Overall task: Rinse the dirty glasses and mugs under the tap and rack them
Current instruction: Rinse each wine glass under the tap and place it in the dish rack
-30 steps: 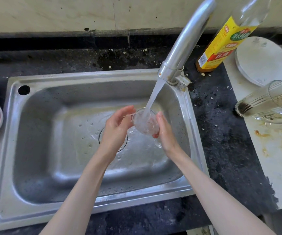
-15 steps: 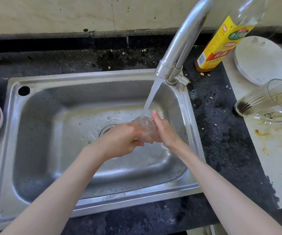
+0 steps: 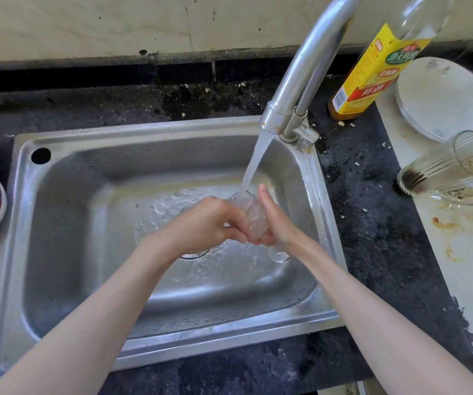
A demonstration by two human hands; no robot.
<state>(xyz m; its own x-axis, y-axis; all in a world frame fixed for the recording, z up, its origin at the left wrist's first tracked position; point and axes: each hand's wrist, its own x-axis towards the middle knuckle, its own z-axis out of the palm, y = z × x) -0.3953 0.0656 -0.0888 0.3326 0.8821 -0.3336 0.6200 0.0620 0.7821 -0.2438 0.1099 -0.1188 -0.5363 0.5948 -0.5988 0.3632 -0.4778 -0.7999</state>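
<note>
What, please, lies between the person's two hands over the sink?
In the head view, a small clear glass sits between the left hand and right hand, under the tap's stream.

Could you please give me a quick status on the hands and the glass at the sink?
Left hand and right hand both grip the small glass. Glass under the tap stream, over the sink. Nothing in the way.

Brushed steel sink [image 3: 18, 252], shiny metal tap [image 3: 309, 67], clear wet glass [image 3: 253, 220], rough speckled black counter [image 3: 377, 238].
</note>
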